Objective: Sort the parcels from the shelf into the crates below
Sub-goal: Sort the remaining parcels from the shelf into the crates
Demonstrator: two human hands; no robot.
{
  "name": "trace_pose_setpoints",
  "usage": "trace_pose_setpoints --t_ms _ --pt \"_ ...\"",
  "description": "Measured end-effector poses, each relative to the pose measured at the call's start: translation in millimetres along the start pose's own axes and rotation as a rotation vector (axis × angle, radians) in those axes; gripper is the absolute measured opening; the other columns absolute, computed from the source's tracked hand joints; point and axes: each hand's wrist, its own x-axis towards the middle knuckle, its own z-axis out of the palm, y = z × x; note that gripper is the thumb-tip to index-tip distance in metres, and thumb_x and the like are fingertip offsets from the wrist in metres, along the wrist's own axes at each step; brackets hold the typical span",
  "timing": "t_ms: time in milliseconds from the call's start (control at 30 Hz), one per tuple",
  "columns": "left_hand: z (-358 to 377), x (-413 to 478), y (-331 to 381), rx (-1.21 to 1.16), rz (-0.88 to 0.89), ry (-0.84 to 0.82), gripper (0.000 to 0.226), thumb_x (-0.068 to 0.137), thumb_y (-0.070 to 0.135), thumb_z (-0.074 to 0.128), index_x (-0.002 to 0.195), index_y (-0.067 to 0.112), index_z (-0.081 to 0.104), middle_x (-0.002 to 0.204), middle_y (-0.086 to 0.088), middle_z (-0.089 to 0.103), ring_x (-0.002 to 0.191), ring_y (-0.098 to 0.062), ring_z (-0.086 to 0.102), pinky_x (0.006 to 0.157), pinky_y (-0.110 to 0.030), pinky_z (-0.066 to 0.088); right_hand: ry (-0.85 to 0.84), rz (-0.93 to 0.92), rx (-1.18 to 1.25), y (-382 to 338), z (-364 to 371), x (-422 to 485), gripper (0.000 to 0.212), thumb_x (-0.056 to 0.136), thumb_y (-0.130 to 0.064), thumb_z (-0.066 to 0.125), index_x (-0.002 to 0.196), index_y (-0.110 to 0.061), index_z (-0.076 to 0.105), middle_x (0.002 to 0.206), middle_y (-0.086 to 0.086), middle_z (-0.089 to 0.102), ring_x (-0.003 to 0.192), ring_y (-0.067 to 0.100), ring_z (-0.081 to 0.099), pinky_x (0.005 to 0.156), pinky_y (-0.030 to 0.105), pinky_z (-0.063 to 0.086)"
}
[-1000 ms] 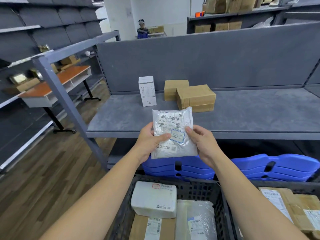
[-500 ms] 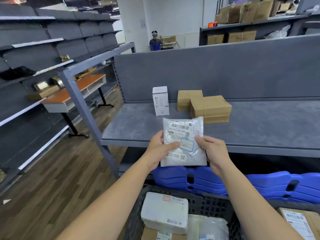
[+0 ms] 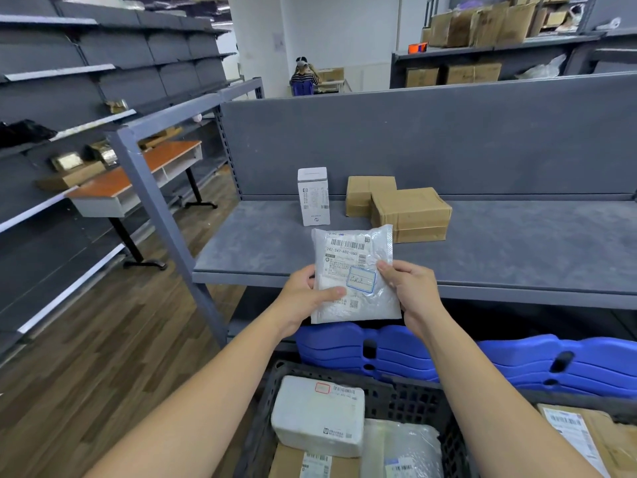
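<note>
1. Far left: grey wall racking (image 3: 69,98) carries a few small cartons. An orange-topped counter (image 3: 138,174) stands beside it on the wood floor (image 3: 103,357).
2. My left hand (image 3: 303,298) grips the lower left part of the white plastic mailer (image 3: 355,267). The thumb lies across the front and the fingers are curled behind.
3. The mailer is held upright in the air with its printed label facing me. It hangs in front of the front edge of the grey shelf (image 3: 517,243) and above the blue crates (image 3: 517,363), touching neither. A barcode and a blue-outlined box show on the label.
4. My right hand (image 3: 413,291) pinches the mailer's right edge with the thumb on the front. I cannot tell how the other fingers lie behind it.
5. On the shelf, a white box (image 3: 313,196) stands upright near the back panel. Just to its right sit two brown cardboard boxes (image 3: 412,215), the nearer one touching the farther.
6. The blue crates lie stacked under the shelf.
7. Nearest to me, a dark mesh crate (image 3: 406,391) holds three items. A white wrapped parcel (image 3: 319,415) rests on a brown labelled carton (image 3: 293,460), and a clear bubble-wrapped parcel (image 3: 403,450) lies just to the right.
8. Far right: a second crate (image 3: 568,400), only partly in view, holds a brown parcel (image 3: 606,439) with a white label.
</note>
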Motion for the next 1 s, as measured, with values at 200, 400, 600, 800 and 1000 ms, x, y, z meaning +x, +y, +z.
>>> trace_pose_setpoints --t_ms 200,400,600,800,1000 --pt "4.8 -8.0 -9.9 -0.014 0.029 0.036 0.043 0.086 -0.002 0.08 0.123 0.016 0.068 0.119 -0.005 0.078 0.111 -0.022 0.074 0.095 -0.043 0.061 -0.023 -0.019 -0.054 2.0 -3.8 -5.7 0.015 0.099 -0.013 0.069 0.097 -0.002 0.078 0.097 0.014 0.08 0.098 0.038 0.076 0.084 0.049 0.064" --pt "9.2 -19.0 -17.4 -0.044 0.028 0.012 0.045 0.09 -0.007 0.073 0.128 0.016 0.065 0.122 -0.007 0.076 0.114 -0.026 0.073 0.095 -0.047 0.06 -0.253 0.054 -0.157 10.9 -17.9 -18.5 0.034 0.091 -0.011 0.079 0.123 -0.012 0.069 0.116 0.004 0.079 0.107 0.026 0.076 0.098 0.051 0.059" --pt "12.9 -30.3 -23.7 -0.047 0.001 -0.011 0.048 0.089 -0.012 0.071 0.128 0.014 0.063 0.123 -0.011 0.076 0.115 -0.03 0.073 0.097 -0.051 0.058 -0.218 0.053 -0.115 28.0 -32.9 -35.9 0.038 0.09 -0.004 0.078 0.126 -0.011 0.067 0.116 0.004 0.078 0.107 0.024 0.076 0.093 0.044 0.061" --pt "18.8 -47.3 -62.2 0.054 -0.115 -0.037 0.047 0.089 -0.011 0.072 0.13 0.009 0.061 0.122 -0.011 0.076 0.112 -0.03 0.074 0.098 -0.054 0.058 -0.237 0.165 -0.167 51.4 -54.9 -56.0 0.033 0.091 -0.009 0.078 0.123 -0.012 0.068 0.111 0.002 0.08 0.099 0.02 0.078 0.072 0.03 0.062" --pt "19.8 -61.1 -93.7 -0.002 -0.196 0.014 0.047 0.093 0.004 0.074 0.135 0.019 0.057 0.119 -0.007 0.077 0.106 -0.026 0.076 0.082 -0.043 0.063 -0.184 0.212 -0.22 90.8 -69.5 -64.1 0.031 0.091 -0.004 0.077 0.121 -0.01 0.069 0.113 0.003 0.079 0.104 0.023 0.077 0.09 0.04 0.061"
